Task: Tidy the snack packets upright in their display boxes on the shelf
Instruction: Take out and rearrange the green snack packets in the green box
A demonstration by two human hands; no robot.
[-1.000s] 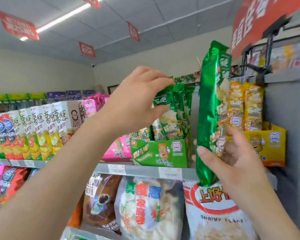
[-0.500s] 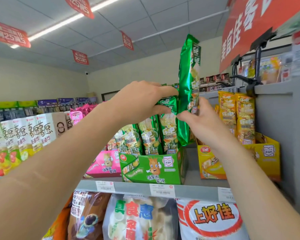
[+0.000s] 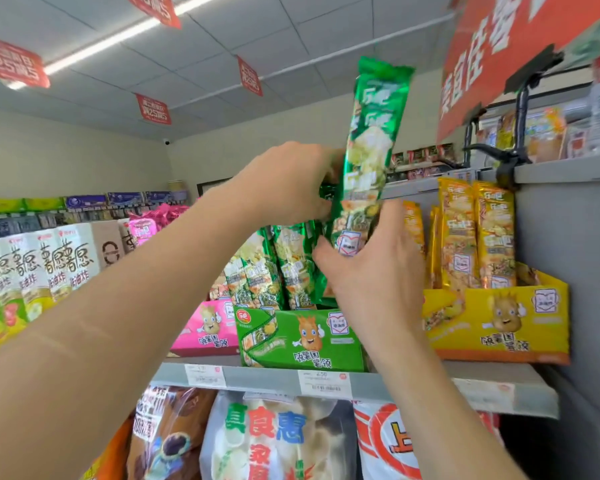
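My right hand [image 3: 371,268] grips the lower part of a long green snack packet [image 3: 368,150], held upright over the green display box [image 3: 302,337] on the shelf. My left hand [image 3: 288,181] reaches in from the left and its fingers curl against the tops of the green packets [image 3: 274,268] standing in that box, just behind the held packet. Its fingertips are hidden by the packet. A yellow display box [image 3: 499,323] with upright yellow packets [image 3: 475,233] stands to the right. A pink display box [image 3: 205,330] sits to the left.
The grey shelf edge [image 3: 257,377] carries price tags. Tall white chip boxes [image 3: 32,268] line the shelf at left. Big snack bags [image 3: 274,441] hang below. A grey upright panel [image 3: 565,258] closes the right side, with a black clip stand [image 3: 510,161] and a red sign [image 3: 492,46] above.
The camera has drawn closer. My right hand has turned the green packet's face toward me and slid it slightly right; my left hand stays on the packets in the green box.
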